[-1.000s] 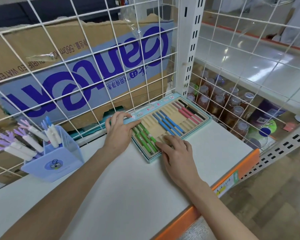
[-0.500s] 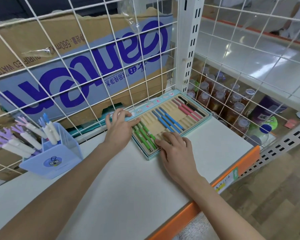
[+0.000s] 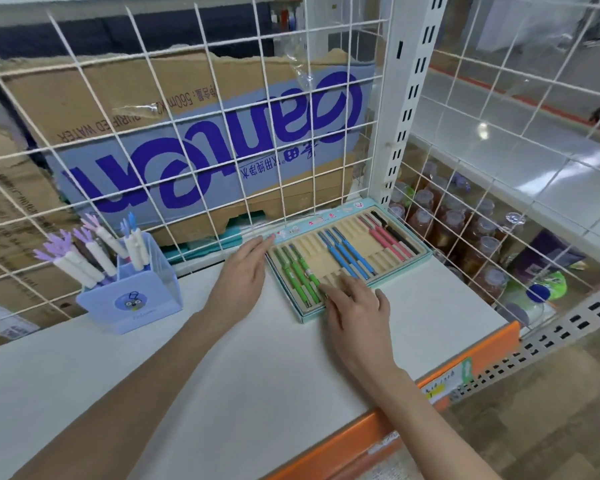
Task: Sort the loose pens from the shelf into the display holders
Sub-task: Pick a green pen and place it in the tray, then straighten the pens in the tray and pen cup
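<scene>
A flat teal pen tray (image 3: pixel 420 263) with beige slots lies on the white shelf (image 3: pixel 222 375) by the wire grid. In it lie green pens (image 3: pixel 297 271), blue pens (image 3: pixel 347 252), pink pens (image 3: pixel 383 239) and a black pen (image 3: pixel 395 233). My left hand (image 3: pixel 243 271) rests flat beside the tray's left edge, fingers straight, fingertips at its far left corner. My right hand (image 3: pixel 357 303) lies on the tray's near edge, fingers spread over the lower slots next to the green pens. A lilac pen holder (image 3: pixel 132 299) with white and purple pens stands at the left.
A white wire grid (image 3: pixel 205 150) backs the shelf, with a cardboard box (image 3: pixel 187 133) behind it. A white upright post (image 3: pixel 406 98) stands at the right corner. Bottles (image 3: pixel 465 237) sit behind the right-hand grid. The shelf front has an orange edge (image 3: pixel 361 438).
My left hand has flattened and slid off the tray's corner to lie beside its left edge. My right hand stays on the near edge. The view shifted slightly.
</scene>
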`<move>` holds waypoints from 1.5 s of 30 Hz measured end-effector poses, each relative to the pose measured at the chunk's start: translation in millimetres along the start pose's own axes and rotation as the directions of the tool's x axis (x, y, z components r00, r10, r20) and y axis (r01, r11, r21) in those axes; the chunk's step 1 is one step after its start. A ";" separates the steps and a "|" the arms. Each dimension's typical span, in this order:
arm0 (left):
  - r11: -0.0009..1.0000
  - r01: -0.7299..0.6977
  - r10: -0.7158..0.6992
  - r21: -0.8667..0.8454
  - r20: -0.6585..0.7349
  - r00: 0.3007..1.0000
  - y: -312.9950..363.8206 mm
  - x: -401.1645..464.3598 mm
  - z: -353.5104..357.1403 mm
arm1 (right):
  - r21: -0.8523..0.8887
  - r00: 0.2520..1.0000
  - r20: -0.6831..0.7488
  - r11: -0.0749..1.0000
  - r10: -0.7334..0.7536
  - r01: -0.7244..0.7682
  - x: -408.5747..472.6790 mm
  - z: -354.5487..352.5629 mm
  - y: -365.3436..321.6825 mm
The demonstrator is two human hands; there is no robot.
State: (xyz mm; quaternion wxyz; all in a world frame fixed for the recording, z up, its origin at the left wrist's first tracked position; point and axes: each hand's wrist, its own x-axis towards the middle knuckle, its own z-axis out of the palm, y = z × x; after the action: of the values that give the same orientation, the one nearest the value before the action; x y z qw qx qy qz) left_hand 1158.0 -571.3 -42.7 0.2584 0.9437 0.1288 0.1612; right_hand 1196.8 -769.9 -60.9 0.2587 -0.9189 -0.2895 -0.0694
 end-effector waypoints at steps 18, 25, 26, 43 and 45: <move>0.770 0.434 -0.259 0.467 -0.394 0.882 -92.0 -272.1 -160.5 | 0.060 0.848 0.265 0.886 -0.459 0.460 -93.1 39.2 -224.5; 0.580 0.678 -0.490 0.452 -0.471 0.734 -120.1 -398.0 -219.5 | 0.056 0.686 0.354 0.747 -0.636 0.663 -167.5 68.0 -342.1; 0.563 0.703 -0.507 0.435 -0.490 0.709 -122.0 -413.7 -229.2 | 0.064 0.660 0.354 0.721 -0.662 0.690 -178.1 71.3 -360.7; 0.180 0.974 -0.575 0.141 -0.788 0.220 -171.6 -638.1 -348.1 | 0.404 0.153 0.382 0.313 -0.911 0.859 -306.0 117.6 -599.3; 0.153 0.979 -0.580 0.131 -0.790 0.196 -185.7 -656.3 -357.3 | 0.433 0.121 0.399 0.303 -0.909 0.849 -315.9 129.2 -622.9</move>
State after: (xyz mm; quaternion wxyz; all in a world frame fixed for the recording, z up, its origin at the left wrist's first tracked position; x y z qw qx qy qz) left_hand 395.3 -471.4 -6.0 -0.0830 0.6245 0.7483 0.2076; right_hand 580.2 -424.9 12.1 0.1091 -0.5246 -0.8394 0.0907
